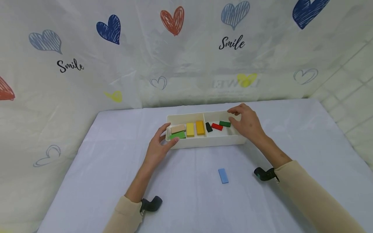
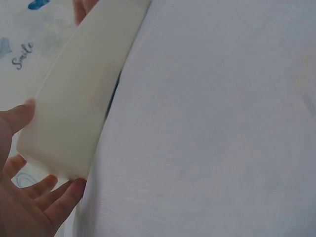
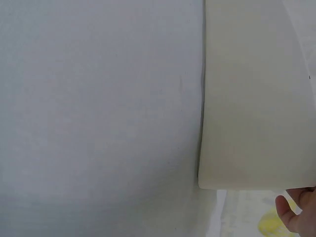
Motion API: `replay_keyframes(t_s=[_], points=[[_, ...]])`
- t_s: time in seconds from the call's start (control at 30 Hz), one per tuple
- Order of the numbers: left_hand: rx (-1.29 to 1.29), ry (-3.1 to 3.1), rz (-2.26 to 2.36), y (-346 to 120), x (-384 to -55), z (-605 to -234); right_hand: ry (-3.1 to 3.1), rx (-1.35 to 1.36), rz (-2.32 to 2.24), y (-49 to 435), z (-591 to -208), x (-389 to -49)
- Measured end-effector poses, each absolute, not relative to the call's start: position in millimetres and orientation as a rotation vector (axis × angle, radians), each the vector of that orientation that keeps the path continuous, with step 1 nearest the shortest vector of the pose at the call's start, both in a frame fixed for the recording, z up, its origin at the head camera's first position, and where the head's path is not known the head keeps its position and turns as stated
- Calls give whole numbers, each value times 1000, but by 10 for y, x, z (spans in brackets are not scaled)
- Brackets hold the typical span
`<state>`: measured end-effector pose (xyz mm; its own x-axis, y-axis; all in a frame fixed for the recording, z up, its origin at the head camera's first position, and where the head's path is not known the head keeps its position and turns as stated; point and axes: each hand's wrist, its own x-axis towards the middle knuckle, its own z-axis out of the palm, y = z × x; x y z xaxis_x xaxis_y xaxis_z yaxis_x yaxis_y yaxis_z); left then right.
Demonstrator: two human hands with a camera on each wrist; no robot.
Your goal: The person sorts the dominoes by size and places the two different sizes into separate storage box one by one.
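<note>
A long white two-compartment box (image 1: 208, 141) stands on the table. My left hand (image 1: 157, 150) grips its left end, with the thumb at the front rim and the fingers along the end wall. At the opposite end, my right hand (image 1: 247, 122) hovers by the rim, thumb and forefinger apart with nothing between them. The left compartment holds a beige block (image 1: 177, 128), a light green block (image 1: 178, 135), a yellow block (image 1: 190, 129) and an orange-yellow block (image 1: 200, 127). In the right one lie a black block (image 1: 209, 127), a red block (image 1: 217, 126) and a dark green block (image 1: 224, 124).
A blue block (image 1: 223, 175) lies on the white tablecloth (image 1: 186, 184) in front of the box. Behind the table hangs a pale cloth (image 1: 192, 55) printed with hearts. Each wrist wears a black camera (image 1: 265, 174).
</note>
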<state>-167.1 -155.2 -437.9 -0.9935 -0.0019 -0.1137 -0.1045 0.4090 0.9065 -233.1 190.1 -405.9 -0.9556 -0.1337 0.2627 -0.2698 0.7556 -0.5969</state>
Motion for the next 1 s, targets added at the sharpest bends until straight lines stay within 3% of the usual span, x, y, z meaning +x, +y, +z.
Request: replay_keyframes(t_s=[1.0], points=[[-79, 2519, 1715, -1559, -1653, -4375, -2601, 483, 1037, 1723, -3860, -1852]])
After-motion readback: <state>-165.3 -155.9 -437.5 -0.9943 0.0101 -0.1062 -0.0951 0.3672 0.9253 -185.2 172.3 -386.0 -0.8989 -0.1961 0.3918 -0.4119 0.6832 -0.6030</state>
